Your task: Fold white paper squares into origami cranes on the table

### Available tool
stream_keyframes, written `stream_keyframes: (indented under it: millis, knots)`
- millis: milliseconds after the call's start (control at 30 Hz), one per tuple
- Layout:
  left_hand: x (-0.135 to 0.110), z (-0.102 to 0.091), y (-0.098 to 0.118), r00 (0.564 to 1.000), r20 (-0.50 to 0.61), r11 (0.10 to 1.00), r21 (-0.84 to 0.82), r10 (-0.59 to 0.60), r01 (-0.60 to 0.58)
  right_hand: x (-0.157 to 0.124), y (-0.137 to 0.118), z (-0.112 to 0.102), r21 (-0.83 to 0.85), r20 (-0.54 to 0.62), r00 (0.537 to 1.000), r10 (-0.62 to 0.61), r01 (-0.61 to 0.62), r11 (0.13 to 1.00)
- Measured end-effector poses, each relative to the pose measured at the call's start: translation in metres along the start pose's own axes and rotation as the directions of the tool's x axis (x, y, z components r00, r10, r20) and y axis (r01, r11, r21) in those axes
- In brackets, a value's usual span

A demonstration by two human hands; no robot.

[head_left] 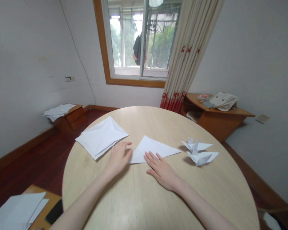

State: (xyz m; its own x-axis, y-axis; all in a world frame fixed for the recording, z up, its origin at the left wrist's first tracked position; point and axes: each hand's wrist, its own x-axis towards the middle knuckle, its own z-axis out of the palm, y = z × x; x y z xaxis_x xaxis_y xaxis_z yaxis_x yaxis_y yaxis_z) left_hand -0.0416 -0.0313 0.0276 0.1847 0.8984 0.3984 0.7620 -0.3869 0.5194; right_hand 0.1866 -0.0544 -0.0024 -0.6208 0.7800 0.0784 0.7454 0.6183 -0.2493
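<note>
A white sheet of paper (156, 146), folded into a triangle, lies on the round wooden table (144, 198) with its point toward the window. My right hand (160, 171) rests on its near edge, fingers stretched out flat. At the triangle's left corner is my left hand (120, 156), its fingers apart and slightly bent, thumb at the paper. To the left lies a stack of creased white paper sheets (103, 135). On the right stand two folded paper cranes (203, 157), close together, wings spread.
A small wooden cabinet (74, 119) with papers stands beyond the table at left. At right, a corner desk (213, 123) holds a cloth bag (223, 100). More white paper (19, 209) and a dark phone-like object (54, 212) lie on a lower surface at bottom left.
</note>
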Motion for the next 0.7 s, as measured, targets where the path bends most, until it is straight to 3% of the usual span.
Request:
stream_keyframes:
  millis: [133,233,500,700]
  knots:
    - [-0.008,0.016,0.003,0.976,0.046,0.973,0.087,0.211,-0.215,-0.001,0.001,0.004,-0.058,-0.027,0.999,0.039,-0.04,0.998]
    - [-0.014,0.027,0.007,0.955,0.093,0.949,0.121,0.28,-0.29,-0.001,0.001,0.007,-0.076,-0.036,0.996,0.083,-0.086,0.993]
    - [-0.017,0.035,0.017,0.949,0.173,0.91,0.283,0.263,-0.304,0.0,-0.004,0.002,-0.088,-0.008,0.995,0.097,-0.098,0.991]
    - [-0.017,0.039,0.017,0.963,0.174,0.884,0.391,0.205,-0.258,0.0,-0.005,0.003,-0.05,-0.03,0.998,0.05,-0.052,0.997]
